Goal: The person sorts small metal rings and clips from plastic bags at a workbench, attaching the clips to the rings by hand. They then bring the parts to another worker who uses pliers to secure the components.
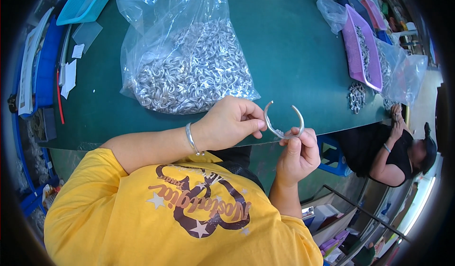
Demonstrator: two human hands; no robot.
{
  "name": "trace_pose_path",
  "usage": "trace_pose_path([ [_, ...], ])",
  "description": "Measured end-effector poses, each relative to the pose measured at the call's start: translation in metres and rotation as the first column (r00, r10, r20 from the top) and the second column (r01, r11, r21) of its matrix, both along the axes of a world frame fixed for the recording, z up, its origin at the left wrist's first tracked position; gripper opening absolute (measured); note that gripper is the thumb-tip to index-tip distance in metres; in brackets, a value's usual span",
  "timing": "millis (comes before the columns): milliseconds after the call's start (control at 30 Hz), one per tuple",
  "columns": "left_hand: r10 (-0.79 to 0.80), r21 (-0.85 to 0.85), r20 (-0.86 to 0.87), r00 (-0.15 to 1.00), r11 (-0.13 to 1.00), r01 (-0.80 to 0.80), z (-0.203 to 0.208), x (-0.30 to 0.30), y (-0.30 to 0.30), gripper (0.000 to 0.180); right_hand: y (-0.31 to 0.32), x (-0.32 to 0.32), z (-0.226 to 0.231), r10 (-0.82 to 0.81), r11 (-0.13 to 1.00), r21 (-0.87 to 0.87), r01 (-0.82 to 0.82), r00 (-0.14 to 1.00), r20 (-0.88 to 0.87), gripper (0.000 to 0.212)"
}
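An open silver-coloured metal bangle stands upright with its gap at the top, just off the table's near edge. My right hand pinches the bottom of its curve between thumb and fingers. To its left, my left hand has thumb and forefinger pressed together close to the bangle's left side; what they hold, if anything, is too small to tell. Something small and pale shows at the lower left of the curve. Beyond my left hand lies a large clear plastic bag full of small curved silvery metal pieces.
The green table curves away ahead. At right are a purple basket of metal pieces, a small pile of rings and another person. A turquoise basket and paper scraps lie at left.
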State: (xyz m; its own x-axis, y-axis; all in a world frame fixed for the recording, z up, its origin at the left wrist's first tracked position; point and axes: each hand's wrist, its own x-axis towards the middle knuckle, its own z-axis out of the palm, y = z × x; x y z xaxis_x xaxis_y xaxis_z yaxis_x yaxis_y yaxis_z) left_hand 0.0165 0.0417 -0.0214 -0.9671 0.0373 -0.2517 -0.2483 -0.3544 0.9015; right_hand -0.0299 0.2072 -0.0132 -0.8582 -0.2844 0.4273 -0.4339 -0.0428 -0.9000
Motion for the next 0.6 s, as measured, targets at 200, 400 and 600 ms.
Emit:
trace_pose_path([
  [200, -0.044, -0.017, 0.036, 0.998, 0.999, 0.045, 0.001, 0.001, -0.001, 0.012, -0.002, 0.000, -0.001, 0.031, 0.999, -0.012, -0.031, 1.000, 0.002, 0.013],
  [400, -0.060, -0.057, 0.060, 0.996, 0.996, 0.063, 0.002, 0.000, -0.001, 0.013, 0.002, -0.002, -0.007, 0.071, 0.991, -0.123, -0.049, 0.981, 0.179, 0.011],
  [600, -0.002, -0.057, 0.033, 0.999, 0.998, 0.004, 0.006, 0.000, -0.004, 0.012, 0.020, -0.031, 0.000, 0.017, 0.977, -0.214, 0.023, 0.983, 0.182, 0.006],
])
